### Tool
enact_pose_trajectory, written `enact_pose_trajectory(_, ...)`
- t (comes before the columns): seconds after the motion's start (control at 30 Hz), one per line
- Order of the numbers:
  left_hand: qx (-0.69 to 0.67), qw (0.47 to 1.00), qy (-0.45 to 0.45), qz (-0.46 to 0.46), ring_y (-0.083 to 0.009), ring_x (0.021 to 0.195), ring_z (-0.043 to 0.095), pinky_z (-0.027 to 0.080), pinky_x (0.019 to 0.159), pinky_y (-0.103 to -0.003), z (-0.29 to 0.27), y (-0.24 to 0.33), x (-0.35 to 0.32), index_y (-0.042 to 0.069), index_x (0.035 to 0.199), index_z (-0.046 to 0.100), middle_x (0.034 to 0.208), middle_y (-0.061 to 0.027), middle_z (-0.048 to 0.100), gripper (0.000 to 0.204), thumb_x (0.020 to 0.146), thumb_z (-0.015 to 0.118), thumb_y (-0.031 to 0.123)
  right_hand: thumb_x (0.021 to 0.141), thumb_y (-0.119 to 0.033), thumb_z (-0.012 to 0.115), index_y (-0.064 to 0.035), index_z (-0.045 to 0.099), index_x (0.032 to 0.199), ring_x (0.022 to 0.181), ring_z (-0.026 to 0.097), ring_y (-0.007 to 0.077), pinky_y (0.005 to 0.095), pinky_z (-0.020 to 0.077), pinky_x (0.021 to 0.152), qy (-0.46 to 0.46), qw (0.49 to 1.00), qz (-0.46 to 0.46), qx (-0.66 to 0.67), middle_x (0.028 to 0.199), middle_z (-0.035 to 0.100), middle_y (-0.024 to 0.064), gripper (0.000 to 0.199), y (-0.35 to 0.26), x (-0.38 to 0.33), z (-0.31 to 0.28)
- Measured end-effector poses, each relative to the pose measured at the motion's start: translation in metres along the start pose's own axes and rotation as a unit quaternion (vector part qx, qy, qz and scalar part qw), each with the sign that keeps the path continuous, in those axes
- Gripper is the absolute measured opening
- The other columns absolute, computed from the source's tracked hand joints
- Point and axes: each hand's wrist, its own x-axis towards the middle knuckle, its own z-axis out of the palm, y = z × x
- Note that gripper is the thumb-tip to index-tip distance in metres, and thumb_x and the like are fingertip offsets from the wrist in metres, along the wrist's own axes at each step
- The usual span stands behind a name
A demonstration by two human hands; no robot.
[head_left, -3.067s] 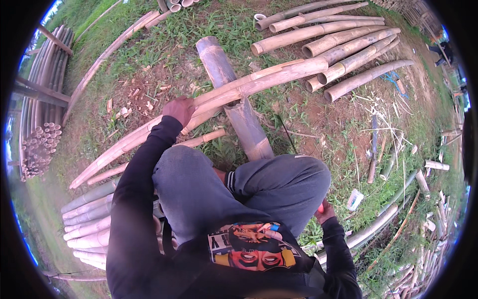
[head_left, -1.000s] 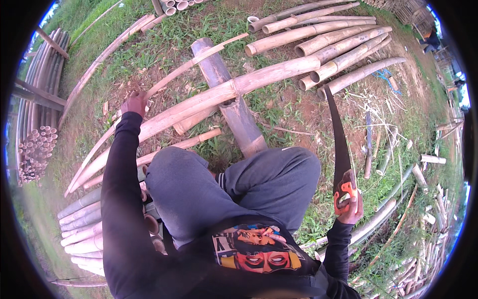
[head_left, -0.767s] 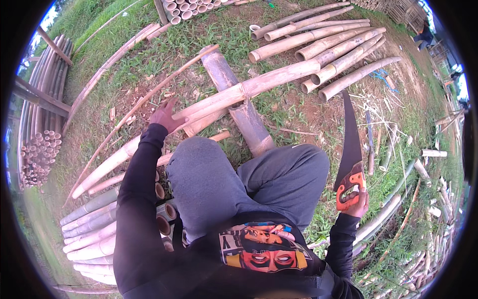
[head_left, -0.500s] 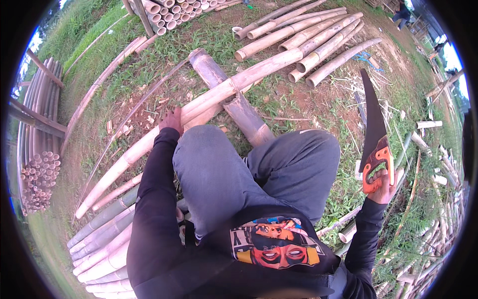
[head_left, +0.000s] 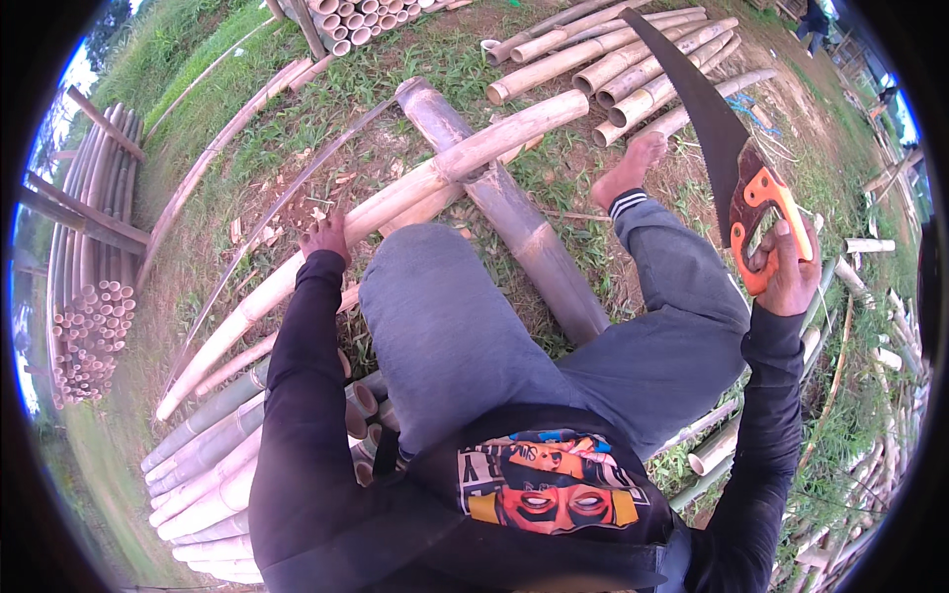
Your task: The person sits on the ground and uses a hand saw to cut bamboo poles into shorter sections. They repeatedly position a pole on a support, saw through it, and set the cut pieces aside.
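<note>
My right hand (head_left: 789, 269) is closed round the orange handle of a hand saw (head_left: 714, 128). The dark blade points up and leftward, raised above the ground on my right. On my left, my left hand (head_left: 325, 237) grips a long pale bamboo pole (head_left: 395, 191), its fingers over the top. The pole runs from lower left to upper right and lies across a thick brownish bamboo log (head_left: 529, 232). Under it, beside the crossing, is another pale bamboo piece (head_left: 423, 208). The saw is apart from the pole.
Cut bamboo poles (head_left: 643, 74) lie in a row at the far right. Further stacks stand at the left (head_left: 94, 326) and top (head_left: 361, 20); more poles (head_left: 213, 484) lie beside my left leg. My bare right foot (head_left: 633, 170) rests near the pole's far end.
The saw has swung up and leftward, its blade now leaning left. My right leg has stretched outward, bringing the bare foot into view. My left hand stays on the pole.
</note>
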Motion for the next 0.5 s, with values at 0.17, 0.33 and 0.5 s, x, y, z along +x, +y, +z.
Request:
enact_pose_trajectory(0.17, -0.118, 0.977, 0.115, 0.136, -0.0401, 0.145, 0.051, 0.034, 0.122, -0.065, -0.036, 0.039, 0.010, 0.023, 0.157, 0.047, 0.152, -0.0172, 0.058, 0.085, 0.082, 0.082, 0.041, 0.105, -0.020, 0.071, 0.0024, 0.064, 0.141, 0.057, 0.053, 0.0058, 0.0223, 0.0423, 0.052, -0.048, 0.995, 0.069, 0.053, 0.077, 0.062, 0.0005, 0.043, 0.048, -0.022, 0.073)
enact_pose_trajectory(0.33, -0.249, 0.927, 0.171, 0.221, -0.0415, 0.132, 0.060, 0.041, 0.117, -0.059, -0.060, 0.110, 0.049, 0.020, 0.142, 0.065, 0.134, -0.0181, 0.069, 0.063, 0.086, 0.074, 0.047, 0.106, -0.015, 0.068, 0.0044, 0.065, 0.142, 0.060, 0.053, 0.0029, 0.0205, 0.0423, 0.052, -0.110, 0.987, 0.080, 0.087, 0.088, 0.068, 0.0003, 0.040, 0.103, -0.034, 0.135)
enact_pose_trajectory(0.5, -0.331, 0.907, 0.122, 0.231, -0.0411, 0.130, 0.061, 0.042, 0.114, -0.060, -0.068, 0.207, 0.088, 0.021, 0.131, 0.073, 0.130, -0.0149, 0.070, 0.051, 0.088, 0.071, 0.049, 0.106, -0.014, 0.069, 0.0074, 0.059, 0.145, 0.080, 0.065, 0.0089, 0.0228, 0.0543, 0.066, -0.121, 0.977, 0.151, 0.084, 0.116, 0.073, 0.0108, 0.046, 0.132, -0.043, 0.161)
